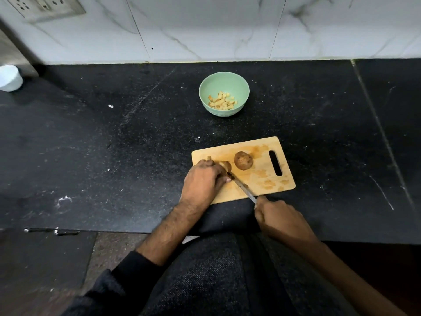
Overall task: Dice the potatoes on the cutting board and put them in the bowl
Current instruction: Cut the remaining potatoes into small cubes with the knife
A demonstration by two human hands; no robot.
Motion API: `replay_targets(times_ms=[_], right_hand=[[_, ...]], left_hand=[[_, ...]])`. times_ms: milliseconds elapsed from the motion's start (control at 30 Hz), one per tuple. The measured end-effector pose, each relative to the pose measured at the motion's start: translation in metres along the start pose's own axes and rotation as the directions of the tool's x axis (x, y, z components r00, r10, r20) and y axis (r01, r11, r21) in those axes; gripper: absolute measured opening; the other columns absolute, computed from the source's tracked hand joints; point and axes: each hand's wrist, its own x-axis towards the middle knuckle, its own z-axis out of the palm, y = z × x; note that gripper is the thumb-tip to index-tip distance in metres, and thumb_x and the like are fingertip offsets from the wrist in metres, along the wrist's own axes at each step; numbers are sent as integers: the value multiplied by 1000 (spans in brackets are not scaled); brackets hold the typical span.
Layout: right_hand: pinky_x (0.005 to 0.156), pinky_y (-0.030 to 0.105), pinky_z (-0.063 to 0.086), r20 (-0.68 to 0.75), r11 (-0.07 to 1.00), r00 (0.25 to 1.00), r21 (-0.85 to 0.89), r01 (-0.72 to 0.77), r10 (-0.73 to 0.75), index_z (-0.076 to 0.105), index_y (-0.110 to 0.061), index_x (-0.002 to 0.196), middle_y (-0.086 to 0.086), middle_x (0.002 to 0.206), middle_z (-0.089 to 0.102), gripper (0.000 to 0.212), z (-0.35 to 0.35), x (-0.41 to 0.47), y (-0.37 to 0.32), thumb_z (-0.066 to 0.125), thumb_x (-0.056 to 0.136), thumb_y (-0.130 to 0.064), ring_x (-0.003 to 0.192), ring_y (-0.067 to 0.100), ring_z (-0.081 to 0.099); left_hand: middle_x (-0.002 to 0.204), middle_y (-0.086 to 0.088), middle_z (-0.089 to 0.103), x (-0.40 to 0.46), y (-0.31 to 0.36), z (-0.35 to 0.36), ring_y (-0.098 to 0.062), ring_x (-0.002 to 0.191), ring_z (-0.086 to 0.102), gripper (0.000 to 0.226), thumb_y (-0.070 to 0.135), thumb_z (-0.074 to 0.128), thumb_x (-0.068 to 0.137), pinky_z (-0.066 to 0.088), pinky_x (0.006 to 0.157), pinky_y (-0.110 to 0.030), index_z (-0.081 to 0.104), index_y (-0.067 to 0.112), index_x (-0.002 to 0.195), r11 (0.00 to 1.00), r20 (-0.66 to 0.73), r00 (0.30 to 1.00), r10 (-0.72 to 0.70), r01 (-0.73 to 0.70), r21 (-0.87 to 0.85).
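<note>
Fingers (211,166) of the left hand (204,180) curl over a cut potato (226,166) at the left end of the board (262,176), pinning it down; the thumb tip shows just beside the knife (242,187). Right hand (279,216) hangs off the board's near edge, its fingers wrapped tight round the knife handle, which is hidden in the fist. From there the blade runs up and left across the board, its tip meeting the near side of the held potato. A second potato (243,160), whole and brown, sits on the board just right of the first, apart from both hands. A small piece lies at the board's far left edge by the knuckles. Beyond the board, well apart on the black counter (114,156), stands a green bowl (224,83) with pale dice (222,101) heaped in its bottom. A white cup (10,78) stands at the far left, and white specks dot the counter
</note>
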Motion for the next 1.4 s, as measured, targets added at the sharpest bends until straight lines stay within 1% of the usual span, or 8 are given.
replay_targets(times_ms=[300,433,533,633,833,967,1100,1400], right_hand=[[65,35,41,-120,1000,993,13,8,-6,48,-24,109,-5,78,53,24,4,4,6,31,105,-40,71,17,52],[65,36,41,-101,997,995,82,-3,11,45,-26,109,-5,77,51,25,11,-2,14,28,106,-44,70,18,51],[67,36,42,-62,989,998,149,-8,17,40,-28,104,-4,78,53,22,20,0,15,27,105,-46,72,22,55],[66,36,42,-75,984,997,174,28,-15,36,-30,100,-4,79,55,16,23,1,15,29,104,-44,73,23,58],[81,34,48,-103,971,991,215,104,-83,49,-22,118,-2,119,63,19,20,1,9,40,103,-31,102,18,62],[70,35,42,-126,979,987,166,122,-101,43,-26,109,1,103,62,14,21,4,6,35,105,-35,81,17,54],[71,42,49,-126,993,988,69,100,-91,35,-27,105,1,90,60,13,16,6,0,27,106,-37,79,24,59],[64,36,42,-110,1000,994,-18,15,-17,50,-15,106,0,78,53,35,10,9,-6,23,107,-38,72,22,55]], left_hand=[[104,-5,59,4,7,4,-23,104,55,28,34,51,104,53,87,-43,71,17,112,991,-21,995,-95,93,-95],[98,-9,68,4,12,-5,-24,97,58,29,31,46,106,51,81,-37,69,21,119,994,-76,991,-107,106,-17],[97,-4,73,4,9,-7,-22,96,55,26,35,54,102,48,82,-37,67,29,123,997,-92,996,-12,19,76],[109,-1,71,5,7,-6,-22,103,54,41,40,68,91,45,88,-36,61,28,130,991,-32,999,-12,16,133],[115,-3,68,5,12,6,-23,109,54,36,41,66,91,43,94,-34,63,19,120,974,-31,999,-36,42,222],[110,-3,68,3,17,9,-23,108,55,32,44,63,92,44,94,-35,68,20,112,971,-47,997,-64,73,228],[109,-3,68,3,19,8,-23,108,56,29,40,65,91,44,95,-35,68,20,112,980,-51,995,-91,98,170],[113,-5,66,4,19,9,-24,112,54,30,37,69,91,42,100,-34,67,18,113,985,-57,990,-129,134,110]])
